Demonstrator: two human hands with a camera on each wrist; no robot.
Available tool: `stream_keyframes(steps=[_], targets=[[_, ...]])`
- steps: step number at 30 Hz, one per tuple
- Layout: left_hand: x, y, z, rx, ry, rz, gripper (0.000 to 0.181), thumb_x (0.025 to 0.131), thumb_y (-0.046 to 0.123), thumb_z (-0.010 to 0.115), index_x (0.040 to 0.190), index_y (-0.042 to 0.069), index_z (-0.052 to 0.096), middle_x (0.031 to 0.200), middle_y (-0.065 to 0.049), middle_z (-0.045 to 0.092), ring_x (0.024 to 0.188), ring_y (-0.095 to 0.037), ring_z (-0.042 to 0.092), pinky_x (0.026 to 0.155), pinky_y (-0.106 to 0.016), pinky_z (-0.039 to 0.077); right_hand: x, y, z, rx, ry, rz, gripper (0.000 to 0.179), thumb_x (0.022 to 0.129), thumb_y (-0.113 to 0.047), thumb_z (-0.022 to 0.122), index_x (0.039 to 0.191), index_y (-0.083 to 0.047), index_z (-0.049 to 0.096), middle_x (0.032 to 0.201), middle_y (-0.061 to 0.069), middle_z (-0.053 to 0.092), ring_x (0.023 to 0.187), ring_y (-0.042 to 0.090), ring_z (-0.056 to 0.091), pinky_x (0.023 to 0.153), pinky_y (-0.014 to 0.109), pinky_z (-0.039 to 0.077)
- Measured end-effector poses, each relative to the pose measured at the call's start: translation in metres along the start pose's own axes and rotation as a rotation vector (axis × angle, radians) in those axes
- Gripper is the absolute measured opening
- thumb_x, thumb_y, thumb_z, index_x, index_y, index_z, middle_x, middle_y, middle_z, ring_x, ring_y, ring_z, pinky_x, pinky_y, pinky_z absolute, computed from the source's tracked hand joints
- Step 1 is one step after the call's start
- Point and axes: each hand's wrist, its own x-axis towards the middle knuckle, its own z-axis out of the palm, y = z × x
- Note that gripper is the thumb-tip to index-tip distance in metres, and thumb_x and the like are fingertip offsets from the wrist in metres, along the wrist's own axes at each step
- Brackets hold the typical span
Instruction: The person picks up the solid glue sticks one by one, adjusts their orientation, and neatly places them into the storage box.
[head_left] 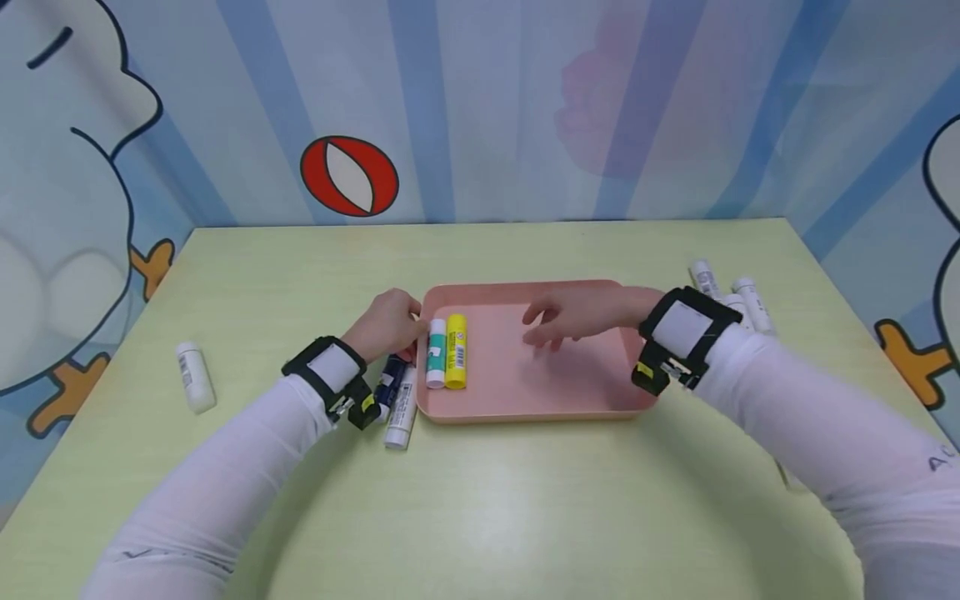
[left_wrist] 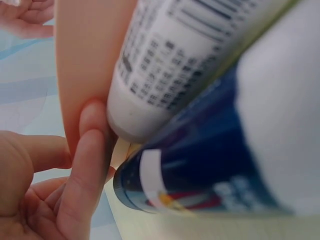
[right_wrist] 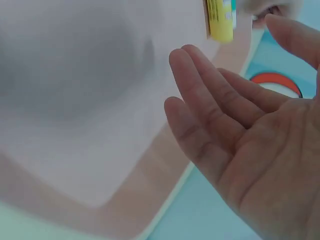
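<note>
Behind the pale yellow-green desk [head_left: 495,517], a blue-striped backdrop [head_left: 487,108]. Printed on it: a red-and-white ball [head_left: 348,177], a faint pink blotch [head_left: 600,96], at left a large white cartoon figure [head_left: 60,242] with orange feet [head_left: 75,393], at right part of a second white figure [head_left: 947,171].

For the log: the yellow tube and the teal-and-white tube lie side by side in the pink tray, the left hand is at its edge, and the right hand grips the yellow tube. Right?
Not quite: the right hand is empty, its fingers apart from the yellow tube, as the right wrist view shows. The rest of your statement stands.
</note>
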Motion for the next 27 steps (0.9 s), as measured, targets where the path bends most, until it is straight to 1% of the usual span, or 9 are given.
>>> stream_keyframes(steps=[2, 5, 7, 9, 13, 16, 21, 25, 27], targets=[[0.0, 0.0, 0.0, -0.001, -0.001, -0.002, 0.03, 0.09, 0.016, 0.051, 0.116, 0.001, 0.054, 0.082, -0.012, 0.06, 0.061, -0.018, 0.06, 0.056, -0.026, 0.049, -0.008, 0.007, -0.009, 0.007, -0.001, -0.007, 0.059, 0.088, -0.041, 0.053, 0.131, -0.003, 0.04, 0.108, 0.005, 0.061, 0.096, 0.018, 0.057, 0.084, 0.038, 0.043], [0.0, -0.001, -0.001, -0.003, 0.002, -0.008, 0.029, 0.09, 0.016, 0.051, 0.115, 0.001, 0.054, 0.081, -0.012, 0.06, 0.06, -0.019, 0.06, 0.056, -0.026, 0.049, -0.018, 0.017, -0.023, 0.028, 0.044, -0.013, 0.059, 0.089, -0.04, 0.053, 0.132, -0.002, 0.039, 0.111, 0.011, 0.059, 0.1, 0.022, 0.055, 0.085, 0.041, 0.042], [0.0, -0.001, -0.001, -0.006, 0.002, -0.009, 0.029, 0.09, 0.016, 0.051, 0.115, 0.001, 0.054, 0.081, -0.012, 0.06, 0.061, -0.019, 0.06, 0.056, -0.026, 0.049, -0.025, 0.025, -0.032, 0.032, 0.111, -0.002, 0.058, 0.089, -0.04, 0.052, 0.132, -0.002, 0.04, 0.114, 0.012, 0.057, 0.102, 0.023, 0.054, 0.085, 0.041, 0.042], [0.0, -0.001, 0.0, -0.012, 0.002, -0.009, 0.029, 0.09, 0.016, 0.051, 0.114, 0.001, 0.055, 0.082, -0.012, 0.06, 0.061, -0.019, 0.06, 0.056, -0.026, 0.049, -0.031, 0.034, -0.041, 0.03, 0.195, 0.013, 0.057, 0.089, -0.041, 0.051, 0.131, -0.004, 0.042, 0.116, 0.014, 0.056, 0.103, 0.023, 0.053, 0.084, 0.041, 0.042], [-0.001, -0.001, 0.0, -0.023, 0.0, -0.009, 0.029, 0.09, 0.016, 0.051, 0.115, 0.001, 0.054, 0.082, -0.012, 0.06, 0.061, -0.019, 0.06, 0.056, -0.026, 0.049, -0.043, 0.056, -0.055, 0.023, 0.353, 0.05, 0.058, 0.09, -0.045, 0.049, 0.13, -0.005, 0.042, 0.117, 0.015, 0.054, 0.104, 0.025, 0.052, 0.083, 0.041, 0.043], [-0.001, -0.001, 0.0, -0.025, -0.003, -0.014, 0.03, 0.09, 0.016, 0.051, 0.116, 0.001, 0.054, 0.083, -0.012, 0.06, 0.062, -0.019, 0.06, 0.056, -0.026, 0.049, -0.05, 0.075, -0.062, 0.009, 0.426, 0.101, 0.063, 0.09, -0.048, 0.046, 0.133, -0.004, 0.037, 0.121, 0.018, 0.05, 0.108, 0.029, 0.049, 0.086, 0.044, 0.041], [-0.001, 0.001, -0.001, -0.018, -0.003, -0.009, 0.031, 0.09, 0.016, 0.051, 0.117, 0.001, 0.053, 0.084, -0.012, 0.06, 0.062, -0.018, 0.06, 0.056, -0.026, 0.049, -0.059, 0.102, -0.066, -0.034, 0.51, 0.211, 0.075, 0.089, -0.055, 0.042, 0.136, 0.002, 0.029, 0.129, 0.024, 0.039, 0.115, 0.038, 0.039, 0.09, 0.05, 0.036], [-0.002, 0.002, 0.0, -0.031, -0.007, -0.01, 0.03, 0.09, 0.016, 0.051, 0.116, 0.001, 0.054, 0.083, -0.012, 0.06, 0.062, -0.019, 0.06, 0.057, -0.026, 0.049, -0.066, 0.122, -0.065, -0.066, 0.554, 0.292, 0.081, 0.089, -0.057, 0.037, 0.135, 0.008, 0.025, 0.127, 0.03, 0.037, 0.113, 0.043, 0.038, 0.089, 0.053, 0.034], [-0.002, 0.002, 0.001, -0.041, -0.011, -0.012, 0.029, 0.09, 0.015, 0.051, 0.116, 0.001, 0.054, 0.083, -0.012, 0.06, 0.062, -0.019, 0.06, 0.057, -0.026, 0.049, -0.069, 0.132, -0.064, -0.096, 0.586, 0.316, 0.08, 0.09, -0.055, 0.036, 0.133, 0.012, 0.026, 0.124, 0.033, 0.037, 0.111, 0.045, 0.039, 0.088, 0.054, 0.035]])
